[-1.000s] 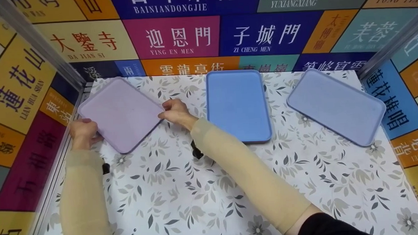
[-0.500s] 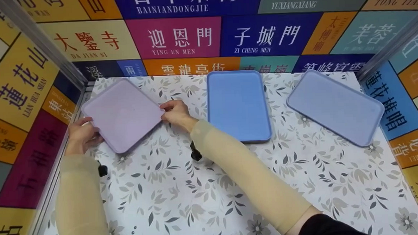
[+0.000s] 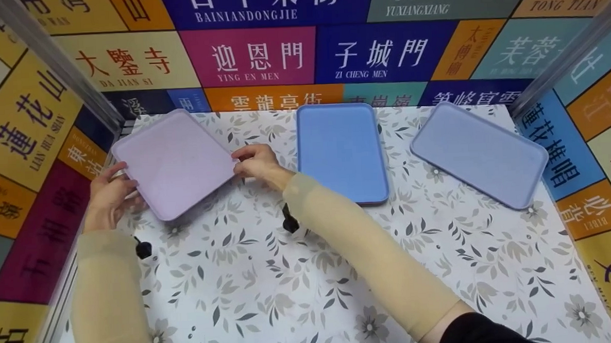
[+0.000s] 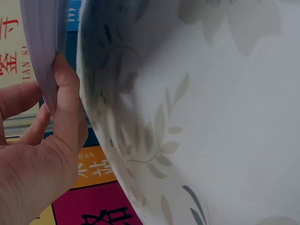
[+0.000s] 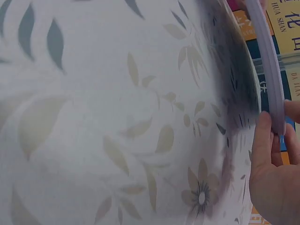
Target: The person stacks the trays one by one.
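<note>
A pale lilac tray (image 3: 177, 164) is held between both hands at the back left, turned cornerwise in the head view. My left hand (image 3: 109, 195) grips its left edge; the left wrist view shows the tray's rim (image 4: 43, 51) between thumb and fingers. At the right corner my right hand (image 3: 258, 163) pinches the tray, its thumb and fingers on either side of the rim (image 5: 272, 70) in the right wrist view. Both wrist views show a gap between the tray and the tablecloth. Just right of the right hand lies a blue tray (image 3: 342, 152).
A periwinkle tray (image 3: 480, 153) lies slanted on the right of the leaf-patterned tablecloth (image 3: 269, 276). Colourful panels with Chinese lettering (image 3: 264, 54) wall in the back and both sides. The left hand is close to the left panel (image 3: 35, 245).
The left hand has shifted left and slightly down with its fingers more spread along the edge. The lilac tray has turned and tilted slightly. The right hand keeps its grip.
</note>
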A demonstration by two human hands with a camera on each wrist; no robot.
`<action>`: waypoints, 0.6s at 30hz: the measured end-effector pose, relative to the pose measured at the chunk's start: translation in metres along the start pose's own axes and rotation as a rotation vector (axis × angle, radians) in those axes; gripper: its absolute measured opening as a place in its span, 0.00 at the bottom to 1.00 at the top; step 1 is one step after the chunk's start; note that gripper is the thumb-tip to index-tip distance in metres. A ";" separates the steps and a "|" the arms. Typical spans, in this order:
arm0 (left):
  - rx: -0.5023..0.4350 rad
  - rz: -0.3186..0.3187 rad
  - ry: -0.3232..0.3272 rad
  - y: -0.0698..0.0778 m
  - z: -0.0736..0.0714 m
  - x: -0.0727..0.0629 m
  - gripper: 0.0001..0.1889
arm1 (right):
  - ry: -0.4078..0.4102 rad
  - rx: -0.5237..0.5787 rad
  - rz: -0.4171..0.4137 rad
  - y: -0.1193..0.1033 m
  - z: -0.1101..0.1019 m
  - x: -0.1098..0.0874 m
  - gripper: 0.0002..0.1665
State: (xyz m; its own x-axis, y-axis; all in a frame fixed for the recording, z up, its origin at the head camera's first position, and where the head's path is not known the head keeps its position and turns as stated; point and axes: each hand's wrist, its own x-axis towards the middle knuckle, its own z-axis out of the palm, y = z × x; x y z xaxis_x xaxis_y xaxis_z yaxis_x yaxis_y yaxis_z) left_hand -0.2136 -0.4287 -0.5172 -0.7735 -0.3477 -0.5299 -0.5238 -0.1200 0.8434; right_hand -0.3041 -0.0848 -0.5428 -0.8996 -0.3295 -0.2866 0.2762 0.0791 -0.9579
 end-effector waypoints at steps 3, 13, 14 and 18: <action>0.001 0.035 -0.031 0.004 0.003 -0.005 0.44 | -0.048 0.005 0.004 -0.005 -0.010 -0.002 0.22; 0.020 0.106 -0.154 0.012 0.014 -0.011 0.43 | -0.166 0.034 0.024 -0.028 -0.034 0.000 0.25; 0.030 0.111 -0.159 0.013 0.016 -0.012 0.42 | -0.175 0.035 0.024 -0.031 -0.035 0.000 0.26; 0.065 0.114 -0.178 0.018 0.023 -0.015 0.41 | -0.198 0.019 0.020 -0.039 -0.041 0.002 0.29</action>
State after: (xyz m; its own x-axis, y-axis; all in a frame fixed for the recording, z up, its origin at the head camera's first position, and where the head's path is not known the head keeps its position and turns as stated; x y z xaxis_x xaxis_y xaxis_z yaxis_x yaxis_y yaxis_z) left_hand -0.2192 -0.4045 -0.4959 -0.8769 -0.1848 -0.4437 -0.4468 -0.0268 0.8942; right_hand -0.3307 -0.0498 -0.5072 -0.8101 -0.5069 -0.2946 0.3015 0.0708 -0.9508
